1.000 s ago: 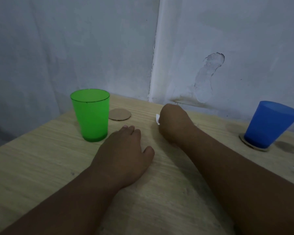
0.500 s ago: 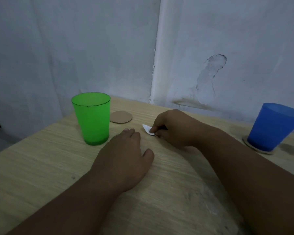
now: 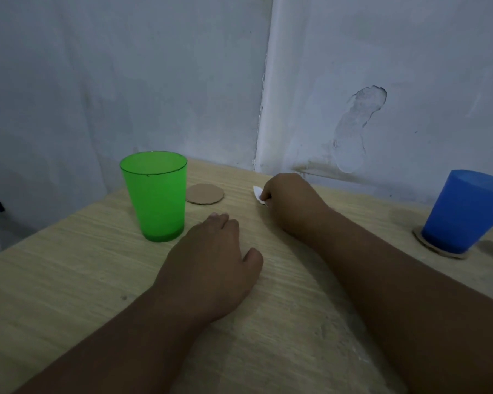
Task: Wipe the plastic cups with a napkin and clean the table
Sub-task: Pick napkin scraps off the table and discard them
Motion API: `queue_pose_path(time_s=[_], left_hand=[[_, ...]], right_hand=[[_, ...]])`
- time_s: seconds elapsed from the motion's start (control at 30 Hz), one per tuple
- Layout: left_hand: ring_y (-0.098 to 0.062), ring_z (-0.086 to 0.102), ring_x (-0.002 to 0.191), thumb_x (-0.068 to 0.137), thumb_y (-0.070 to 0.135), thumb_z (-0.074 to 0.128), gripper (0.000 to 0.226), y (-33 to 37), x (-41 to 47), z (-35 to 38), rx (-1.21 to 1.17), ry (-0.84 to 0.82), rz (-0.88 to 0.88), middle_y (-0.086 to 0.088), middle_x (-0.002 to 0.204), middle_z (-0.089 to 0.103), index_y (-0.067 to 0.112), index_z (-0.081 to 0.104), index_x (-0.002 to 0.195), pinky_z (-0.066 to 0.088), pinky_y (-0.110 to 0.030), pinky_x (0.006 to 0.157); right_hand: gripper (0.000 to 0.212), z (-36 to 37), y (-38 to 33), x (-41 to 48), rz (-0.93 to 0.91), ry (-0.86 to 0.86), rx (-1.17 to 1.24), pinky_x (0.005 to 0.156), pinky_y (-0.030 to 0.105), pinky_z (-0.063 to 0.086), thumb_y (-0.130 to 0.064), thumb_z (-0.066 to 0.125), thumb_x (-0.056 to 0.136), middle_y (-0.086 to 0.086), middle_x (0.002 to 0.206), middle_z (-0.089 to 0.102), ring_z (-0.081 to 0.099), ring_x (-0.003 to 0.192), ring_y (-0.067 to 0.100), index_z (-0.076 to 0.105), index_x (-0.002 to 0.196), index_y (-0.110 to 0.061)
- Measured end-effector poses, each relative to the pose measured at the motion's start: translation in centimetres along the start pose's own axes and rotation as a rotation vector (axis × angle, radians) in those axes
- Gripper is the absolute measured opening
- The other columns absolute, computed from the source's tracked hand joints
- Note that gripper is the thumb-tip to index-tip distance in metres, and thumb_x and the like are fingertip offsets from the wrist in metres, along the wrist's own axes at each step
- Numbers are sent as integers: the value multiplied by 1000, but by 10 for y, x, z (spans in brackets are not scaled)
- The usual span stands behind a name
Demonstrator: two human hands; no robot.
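Note:
A green plastic cup [image 3: 156,196] stands upright on the wooden table [image 3: 69,280] at the left. A blue plastic cup [image 3: 464,210] stands at the right on a cardboard coaster [image 3: 439,251]. My right hand [image 3: 289,201] grips a small white napkin [image 3: 257,192] and holds it against the table near the back wall; only a corner of the napkin shows. My left hand [image 3: 214,263] rests flat on the table, palm down, just right of the green cup and not touching it.
A bare round cardboard coaster [image 3: 205,194] lies behind the green cup. The table fits into a corner of white walls [image 3: 262,109]; its left edge drops off beside the green cup. A dark stain marks the wood right of the blue cup.
My right hand slid the napkin towards me and left, then back towards the wall. My left hand has stayed flat in place.

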State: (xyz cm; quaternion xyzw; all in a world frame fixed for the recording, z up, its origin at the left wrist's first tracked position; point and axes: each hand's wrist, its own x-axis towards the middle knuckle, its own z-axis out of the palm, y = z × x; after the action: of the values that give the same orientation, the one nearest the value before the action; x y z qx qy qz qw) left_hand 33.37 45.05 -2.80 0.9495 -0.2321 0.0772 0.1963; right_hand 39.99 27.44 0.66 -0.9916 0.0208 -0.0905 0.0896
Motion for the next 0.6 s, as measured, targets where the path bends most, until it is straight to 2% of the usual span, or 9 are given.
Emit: queue_pose_path(time_s=[0.1, 0.2, 0.33, 0.4, 0.47, 0.53, 0.6], left_hand=[[-14, 20, 151, 96, 52, 37, 65, 0, 0, 0, 8, 2, 4, 0, 164, 25, 17, 36, 151, 25, -31, 115], [-13, 20, 150, 96, 52, 37, 64, 0, 0, -1, 8, -7, 3, 1, 164, 24, 18, 36, 151, 26, -31, 114], [-12, 19, 150, 96, 52, 36, 64, 0, -1, -1, 4, -10, 0, 3, 165, 23, 19, 34, 152, 25, -30, 114], [-12, 18, 150, 96, 53, 36, 65, 0, -1, -1, 10, -6, 1, 3, 165, 22, 20, 33, 152, 24, -30, 115], [-12, 17, 151, 96, 53, 36, 66, 0, -1, -2, 6, -7, 1, 3, 165, 21, 20, 31, 154, 23, -29, 116], [-12, 18, 151, 97, 53, 36, 66, 1, -1, -2, 6, -6, 2, 3, 165, 22, 20, 31, 154, 22, -29, 116], [-13, 19, 150, 97, 52, 36, 65, 1, -2, -2, 2, 6, 2, 3, 165, 22, 19, 32, 153, 22, -29, 116]], right_hand=[[36, 0, -3, -12, -146, 23, 16, 99, 30, 46, 0, 54, 91, 3, 122, 68, 63, 109, 19, 72, 118, -16], [30, -3, -1, -26, -256, 39, 80, 92, 28, 47, -4, 55, 92, 2, 114, 70, 63, 103, 18, 75, 111, -16], [23, -10, 9, -34, -328, -34, 147, 74, 8, 39, -12, 60, 93, -5, 108, 71, 58, 89, 3, 76, 108, -20], [21, -11, 15, -32, -291, -43, 182, 71, 3, 36, -14, 63, 91, -7, 105, 73, 57, 85, -2, 77, 104, -23], [21, -11, 20, -27, -182, 62, 250, 72, 2, 37, -14, 64, 90, -7, 106, 74, 59, 84, -3, 77, 104, -22], [22, -11, 26, -20, -37, 207, 267, 81, 9, 40, -11, 62, 92, -2, 111, 74, 62, 91, 3, 76, 107, -17], [25, -9, 29, -10, 74, 228, 207, 90, 18, 42, -7, 58, 93, 4, 116, 72, 65, 103, 14, 74, 111, -11]])
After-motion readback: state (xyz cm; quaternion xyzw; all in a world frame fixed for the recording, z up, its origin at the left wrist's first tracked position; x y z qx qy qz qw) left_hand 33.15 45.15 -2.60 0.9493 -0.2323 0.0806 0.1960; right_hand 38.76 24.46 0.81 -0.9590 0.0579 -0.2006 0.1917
